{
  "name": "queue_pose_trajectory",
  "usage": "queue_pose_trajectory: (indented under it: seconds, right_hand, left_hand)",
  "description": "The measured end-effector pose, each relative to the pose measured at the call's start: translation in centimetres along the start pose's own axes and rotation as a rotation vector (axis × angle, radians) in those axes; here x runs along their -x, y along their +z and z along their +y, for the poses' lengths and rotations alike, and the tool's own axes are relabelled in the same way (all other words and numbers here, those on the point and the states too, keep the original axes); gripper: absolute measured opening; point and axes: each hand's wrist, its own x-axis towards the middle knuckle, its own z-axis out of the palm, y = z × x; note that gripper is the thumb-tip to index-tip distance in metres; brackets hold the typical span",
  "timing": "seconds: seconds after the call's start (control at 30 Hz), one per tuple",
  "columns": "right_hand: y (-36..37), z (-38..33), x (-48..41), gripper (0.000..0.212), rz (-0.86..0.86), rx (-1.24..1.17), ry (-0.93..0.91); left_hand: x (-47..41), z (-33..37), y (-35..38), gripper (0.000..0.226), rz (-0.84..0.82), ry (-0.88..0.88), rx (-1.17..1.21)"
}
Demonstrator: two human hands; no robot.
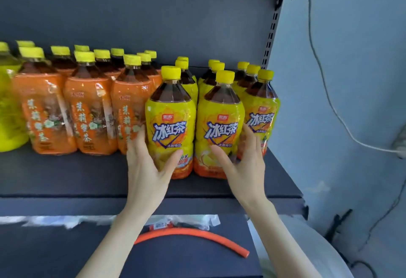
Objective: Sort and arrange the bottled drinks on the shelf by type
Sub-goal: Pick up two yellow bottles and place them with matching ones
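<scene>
Two yellow-labelled iced tea bottles stand side by side at the front of the dark shelf (66,176). My left hand (147,163) wraps the lower part of the left bottle (170,121), thumb across its front. My right hand (243,163) grips the right bottle (220,124) the same way. More yellow-labelled bottles (261,110) stand in rows behind and to the right. Orange-labelled tea bottles (90,115) with yellow caps fill several rows to the left. A bright yellow-green bottle (8,106) stands at the far left edge.
A slotted upright (271,34) and a pale wall (342,80) with a white cable (329,99) bound the shelf on the right. On the lower shelf lie an orange hose piece (197,233) and plastic-wrapped items (182,220).
</scene>
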Motion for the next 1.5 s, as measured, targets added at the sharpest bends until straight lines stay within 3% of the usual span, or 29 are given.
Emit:
queue_pose_trajectory:
  seconds: [0.17, 0.33, 0.67, 0.97, 1.1, 1.23, 1.3, 1.5]
  right_hand:
    - [-0.5, -0.1, -0.2, 0.059, 0.002, 0.061, 0.002]
    - [0.3, 0.4, -1.9, 0.062, 0.0, 0.272, -0.039]
    - [1.5, -0.3, -3.5, 0.059, -0.024, 0.438, 0.001]
    - [1.7, 0.7, -2.9, 0.064, 0.033, 0.423, -0.054]
    - [0.6, 2.0, -3.0, 0.081, 0.205, 0.38, -0.078]
    - [-1.3, 3.0, -4.6, 0.108, 0.085, 0.328, -0.002]
    - [-1.6, 3.6, -4.6, 0.112, 0.017, 0.229, -0.007]
    - [-1.3, 4.4, -4.7, 0.113, 0.056, 0.22, -0.055]
  left_hand:
    - [-0.1, 0.5, 0.3, 0.075, -0.019, -0.019, 0.01]
    - [-1.5, 0.1, 1.5, 0.08, 0.028, 0.02, -0.305]
    - [-4.2, 0.4, 2.4, 0.076, 0.017, -0.008, -0.429]
    - [-3.4, 0.2, 2.3, 0.073, 0.002, 0.043, -0.469]
    - [-3.4, -0.2, 2.7, 0.077, 0.073, 0.266, -0.491]
    - [-4.5, -0.4, 4.0, 0.101, 0.046, 0.402, -0.58]
    - [-4.5, -0.5, 4.7, 0.108, 0.012, 0.406, -0.558]
    - [-4.5, -0.9, 5.2, 0.108, 0.024, 0.437, -0.519]
